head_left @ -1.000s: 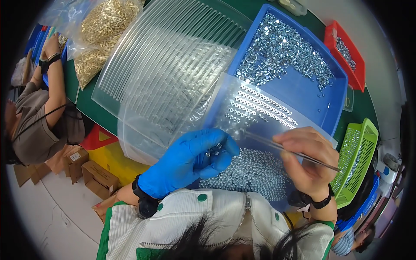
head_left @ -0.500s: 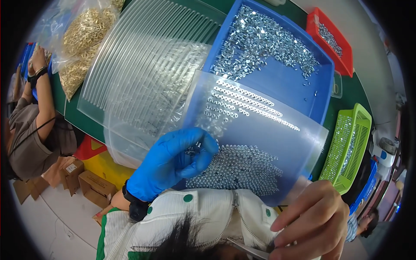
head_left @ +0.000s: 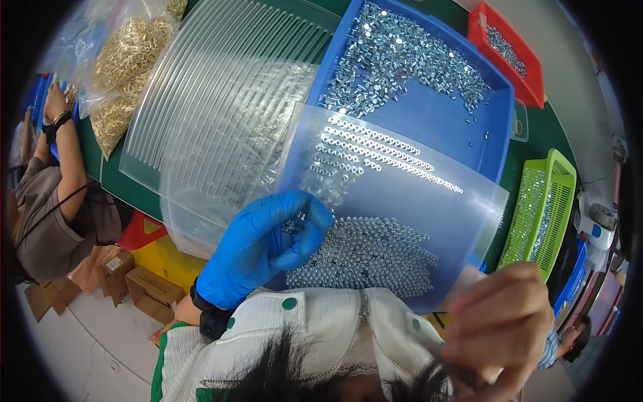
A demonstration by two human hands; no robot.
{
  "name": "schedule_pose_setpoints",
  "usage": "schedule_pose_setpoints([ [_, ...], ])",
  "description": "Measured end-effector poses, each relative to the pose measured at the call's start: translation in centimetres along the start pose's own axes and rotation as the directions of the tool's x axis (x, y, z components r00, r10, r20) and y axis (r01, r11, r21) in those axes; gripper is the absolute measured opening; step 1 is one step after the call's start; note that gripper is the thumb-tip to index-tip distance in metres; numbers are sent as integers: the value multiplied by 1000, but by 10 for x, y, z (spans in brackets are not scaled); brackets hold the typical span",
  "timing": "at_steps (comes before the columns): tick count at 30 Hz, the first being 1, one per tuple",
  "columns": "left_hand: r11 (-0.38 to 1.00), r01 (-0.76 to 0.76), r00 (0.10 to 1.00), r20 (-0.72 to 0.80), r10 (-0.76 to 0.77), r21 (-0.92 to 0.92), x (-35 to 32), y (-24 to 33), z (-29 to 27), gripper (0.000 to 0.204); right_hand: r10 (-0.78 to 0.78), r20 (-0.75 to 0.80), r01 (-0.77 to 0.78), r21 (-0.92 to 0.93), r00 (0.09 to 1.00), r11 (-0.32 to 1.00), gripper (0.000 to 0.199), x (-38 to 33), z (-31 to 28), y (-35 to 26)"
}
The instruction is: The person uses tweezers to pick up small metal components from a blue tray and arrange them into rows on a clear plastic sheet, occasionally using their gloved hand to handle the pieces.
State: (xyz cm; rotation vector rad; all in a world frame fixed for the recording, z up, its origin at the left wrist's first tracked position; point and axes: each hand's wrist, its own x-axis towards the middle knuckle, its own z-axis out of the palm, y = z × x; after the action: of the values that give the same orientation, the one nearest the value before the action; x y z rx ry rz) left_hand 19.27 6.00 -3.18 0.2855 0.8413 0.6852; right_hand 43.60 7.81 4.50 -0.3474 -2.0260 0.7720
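Note:
My left hand, in a blue glove, is curled around several small shiny metal pieces that show between thumb and fingers. It hovers over the near left part of a translucent plastic sheet. On that sheet small round silvery pieces lie packed in a patch, and ring-like ones form rows farther up. My right hand is bare and raised at the lower right, near my jacket. Motion smears its fingers, and no tool can be made out in it.
Beyond the sheet stands a blue tray of loose metal pieces. A red bin and a green basket are to the right. Ribbed clear plastic and bags of gold-coloured parts lie left. Another person's arm is at far left.
My right hand has shifted slightly right and blurred; the thin metal tool like tweezers at its fingers no longer shows. My left hand stays curled, almost in place. The view has shifted slightly.

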Motion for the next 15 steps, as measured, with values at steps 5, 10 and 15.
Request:
schedule_pose_setpoints([
  [5,999,-14,999,-52,16,36,-2,1,4,31,485,-33,-403,-607,874,685,24,-26,-12,8],
  [10,999,40,999,-30,-40,-2,0,1,1,31,643,-53,-548,-579,764,604,30,-58,-2,22],
  [15,999,14,1000,-2,-14,-33,-1,0,2,30,603,-25,-476,-639,797,604,28,-62,4,27],
])
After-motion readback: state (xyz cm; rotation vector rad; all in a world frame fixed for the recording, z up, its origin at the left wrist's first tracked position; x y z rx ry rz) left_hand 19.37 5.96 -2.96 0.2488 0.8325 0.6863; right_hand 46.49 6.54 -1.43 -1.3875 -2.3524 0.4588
